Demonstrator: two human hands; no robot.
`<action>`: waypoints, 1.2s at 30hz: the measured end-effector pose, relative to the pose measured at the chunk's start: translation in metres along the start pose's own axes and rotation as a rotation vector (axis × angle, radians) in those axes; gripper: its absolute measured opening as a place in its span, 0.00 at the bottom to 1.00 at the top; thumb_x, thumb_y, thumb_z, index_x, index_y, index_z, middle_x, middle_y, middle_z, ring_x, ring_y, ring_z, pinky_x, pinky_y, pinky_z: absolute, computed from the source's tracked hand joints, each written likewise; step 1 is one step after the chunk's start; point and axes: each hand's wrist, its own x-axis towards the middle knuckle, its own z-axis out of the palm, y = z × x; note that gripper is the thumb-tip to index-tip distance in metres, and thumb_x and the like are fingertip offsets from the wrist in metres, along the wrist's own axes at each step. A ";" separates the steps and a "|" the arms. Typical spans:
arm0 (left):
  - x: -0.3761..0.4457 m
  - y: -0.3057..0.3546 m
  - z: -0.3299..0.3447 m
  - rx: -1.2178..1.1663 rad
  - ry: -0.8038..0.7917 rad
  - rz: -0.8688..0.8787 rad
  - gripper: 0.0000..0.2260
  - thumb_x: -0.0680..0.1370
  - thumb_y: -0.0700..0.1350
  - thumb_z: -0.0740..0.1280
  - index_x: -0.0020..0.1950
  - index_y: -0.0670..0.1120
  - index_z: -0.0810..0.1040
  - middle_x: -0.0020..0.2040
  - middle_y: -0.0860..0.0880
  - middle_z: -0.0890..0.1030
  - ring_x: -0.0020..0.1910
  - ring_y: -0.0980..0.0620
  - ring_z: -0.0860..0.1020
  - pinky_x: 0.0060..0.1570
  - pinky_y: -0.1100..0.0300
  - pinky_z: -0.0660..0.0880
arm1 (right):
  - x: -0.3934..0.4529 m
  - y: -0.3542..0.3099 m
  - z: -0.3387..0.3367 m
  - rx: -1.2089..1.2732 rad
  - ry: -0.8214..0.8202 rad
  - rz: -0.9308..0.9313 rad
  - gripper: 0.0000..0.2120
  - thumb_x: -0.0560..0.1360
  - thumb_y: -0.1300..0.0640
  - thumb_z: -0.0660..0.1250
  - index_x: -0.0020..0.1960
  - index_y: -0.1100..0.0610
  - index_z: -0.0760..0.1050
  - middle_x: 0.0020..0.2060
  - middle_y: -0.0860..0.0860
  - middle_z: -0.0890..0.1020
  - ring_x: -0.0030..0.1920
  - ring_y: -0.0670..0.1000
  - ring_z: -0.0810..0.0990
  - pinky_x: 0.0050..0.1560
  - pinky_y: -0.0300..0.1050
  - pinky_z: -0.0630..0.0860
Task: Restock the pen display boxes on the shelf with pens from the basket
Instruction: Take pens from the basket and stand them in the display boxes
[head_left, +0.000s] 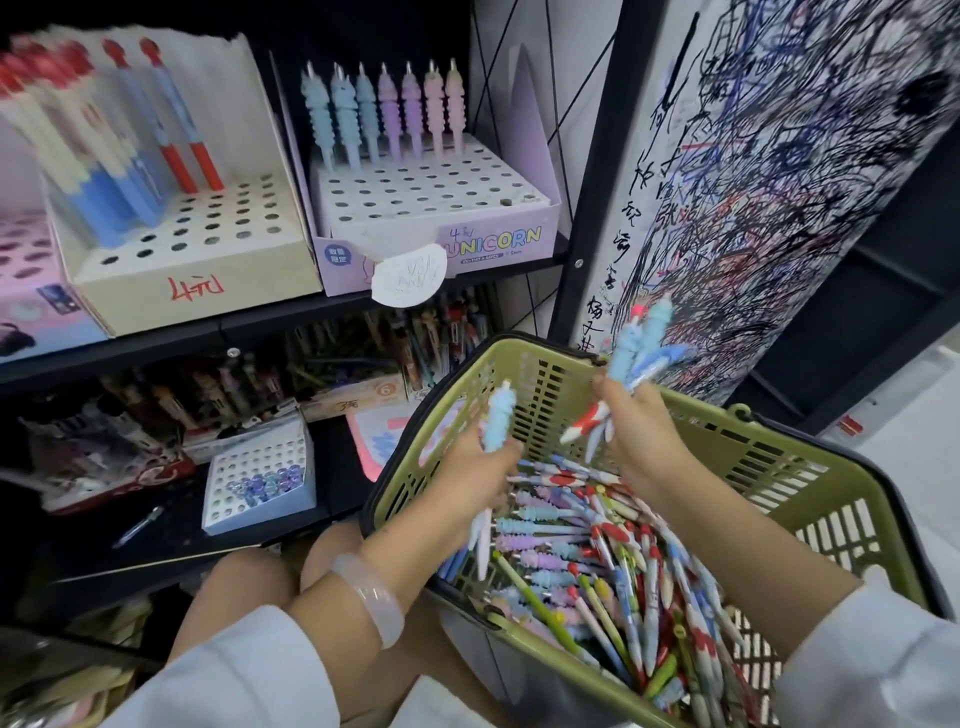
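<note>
Green basket (545, 379): heap of mixed pens (613, 561) lying flat. UNICORN box (498, 244), right end of upper shelf (208, 332): seven pastel pens (384, 111) upright along back row. Cream box (197, 280) left: red-blue pens (104, 140) upright.

Scribbled wall panel (779, 171), pale floor (904, 415)

Seven unicorn pens (387, 111) in one lilac box (488, 244), one green basket (810, 467)
</note>
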 end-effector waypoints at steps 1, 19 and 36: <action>0.001 0.003 -0.002 -0.145 0.040 -0.002 0.03 0.80 0.40 0.61 0.53 0.42 0.70 0.33 0.48 0.71 0.24 0.56 0.67 0.22 0.65 0.67 | -0.005 0.003 0.001 -0.102 -0.048 0.008 0.11 0.79 0.61 0.59 0.61 0.61 0.67 0.40 0.51 0.71 0.36 0.47 0.68 0.40 0.42 0.72; -0.018 0.013 0.000 -0.505 -0.106 0.037 0.09 0.79 0.46 0.62 0.56 0.45 0.78 0.45 0.44 0.82 0.42 0.51 0.83 0.38 0.58 0.80 | -0.037 0.018 0.050 -1.091 -0.260 -0.463 0.28 0.72 0.42 0.46 0.70 0.47 0.63 0.63 0.46 0.67 0.66 0.46 0.61 0.70 0.52 0.54; -0.067 0.076 -0.085 -0.516 0.117 0.449 0.06 0.74 0.37 0.68 0.47 0.47 0.80 0.40 0.50 0.85 0.40 0.55 0.83 0.37 0.65 0.78 | -0.057 -0.067 0.143 -0.270 -0.458 -0.390 0.14 0.83 0.51 0.47 0.59 0.48 0.71 0.58 0.48 0.77 0.58 0.40 0.75 0.60 0.33 0.69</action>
